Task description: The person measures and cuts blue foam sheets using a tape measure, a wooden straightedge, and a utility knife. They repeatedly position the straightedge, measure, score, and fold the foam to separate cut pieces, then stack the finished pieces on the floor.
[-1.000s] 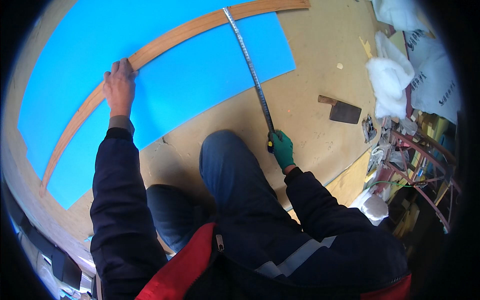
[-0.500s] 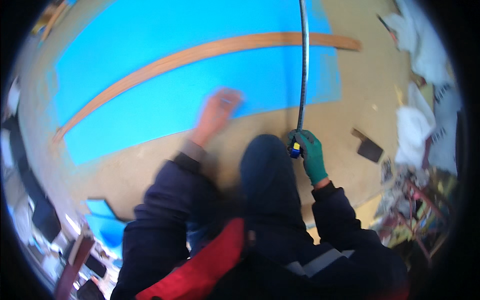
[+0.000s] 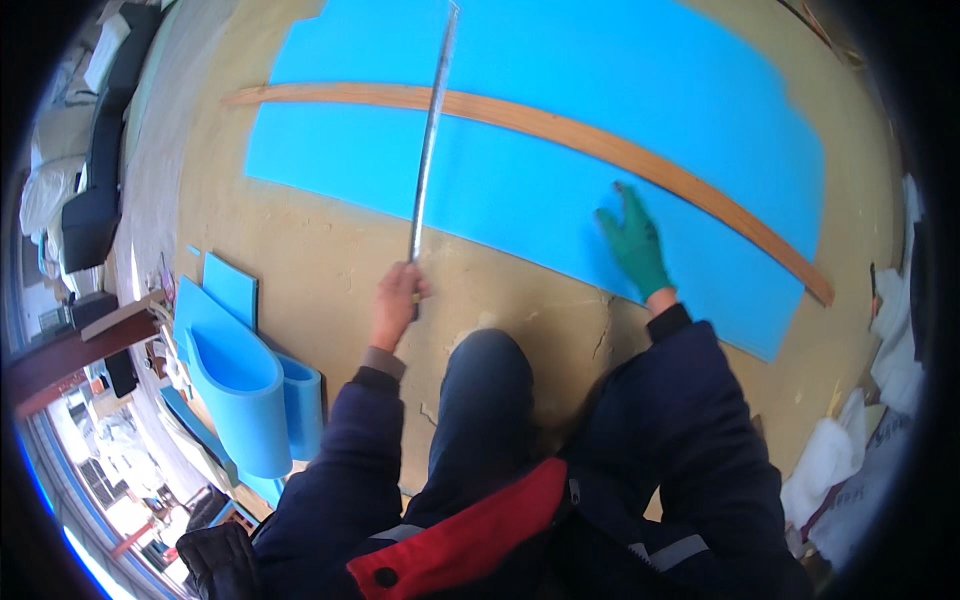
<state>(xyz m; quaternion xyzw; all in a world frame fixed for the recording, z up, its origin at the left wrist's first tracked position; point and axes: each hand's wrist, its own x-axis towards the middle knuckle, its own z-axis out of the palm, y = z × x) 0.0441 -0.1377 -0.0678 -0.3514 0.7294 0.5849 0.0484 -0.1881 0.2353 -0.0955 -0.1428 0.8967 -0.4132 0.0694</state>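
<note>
My bare left hand point(image 3: 393, 300) is closed round a tape measure point(image 3: 416, 300), at the near edge of a large blue foam sheet point(image 3: 500, 190). The tape's metal blade point(image 3: 430, 150) is drawn out and runs away from me over the sheet and across a long wooden strip point(image 3: 560, 127). That strip lies across the foam, looking curved in this view. In a green glove, my right hand point(image 3: 636, 245) is over the near right part of the sheet, fingers apart and holding nothing. I cannot tell whether it touches the foam.
Folded blue foam pieces point(image 3: 240, 390) lie at the lower left of the tan work surface point(image 3: 330, 260). Further left are a reddish-brown beam point(image 3: 75, 360) and a black object point(image 3: 92, 225). White bags point(image 3: 825, 465) stand along the right side.
The tape measure has passed from my gloved right hand to my bare left hand. My right hand has opened and moved over the foam. The view has swung left.
</note>
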